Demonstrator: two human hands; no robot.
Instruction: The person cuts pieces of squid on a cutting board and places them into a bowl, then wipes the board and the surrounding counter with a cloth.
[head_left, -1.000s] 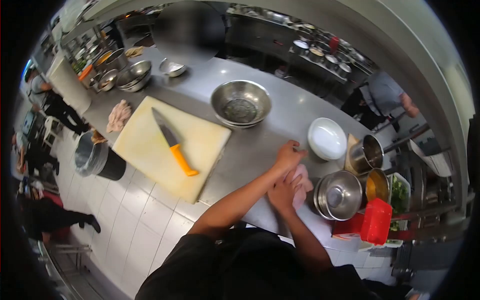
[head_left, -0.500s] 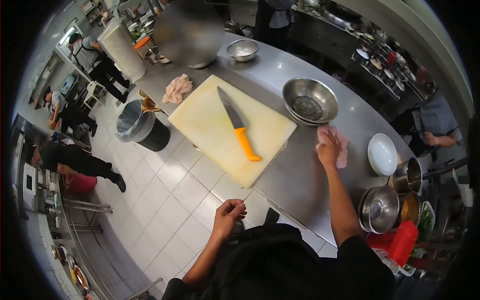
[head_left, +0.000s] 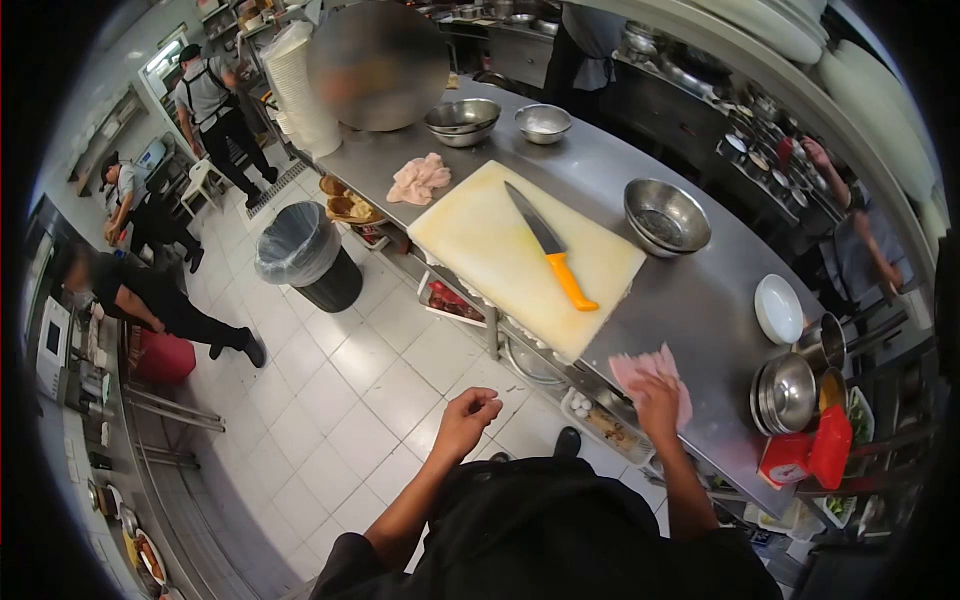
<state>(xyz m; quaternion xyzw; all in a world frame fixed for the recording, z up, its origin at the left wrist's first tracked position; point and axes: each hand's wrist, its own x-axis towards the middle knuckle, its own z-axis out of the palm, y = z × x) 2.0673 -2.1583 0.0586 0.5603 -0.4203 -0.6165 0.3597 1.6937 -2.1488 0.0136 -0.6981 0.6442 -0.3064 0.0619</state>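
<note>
My right hand (head_left: 657,405) grips a pink cloth (head_left: 640,370) at the steel table's near edge, part of the cloth spreading out under the fingers. Away from the table, over the tiled floor, my left hand (head_left: 467,422) has its fingers curled in, with nothing visible in them. A white cutting board (head_left: 480,235) lies beyond the cloth. On it rests a chef's knife (head_left: 565,278) with an orange handle, its blade pointing away from me. Behind the cloth stand metal bowls (head_left: 667,215), nested together. A second pink cloth (head_left: 419,178) is crumpled past the board's far left corner.
To the right are a white bowl (head_left: 778,310), stacked steel bowls (head_left: 785,392) and a red scale (head_left: 790,462). A lined bin (head_left: 310,255) stands on the floor at left. Containers sit beneath the table. Several people are at work around the kitchen.
My right hand has drawn the pink cloth from beside the nested bowls to the table's near edge. My left hand stays curled over the floor. The view has shifted left.
</note>
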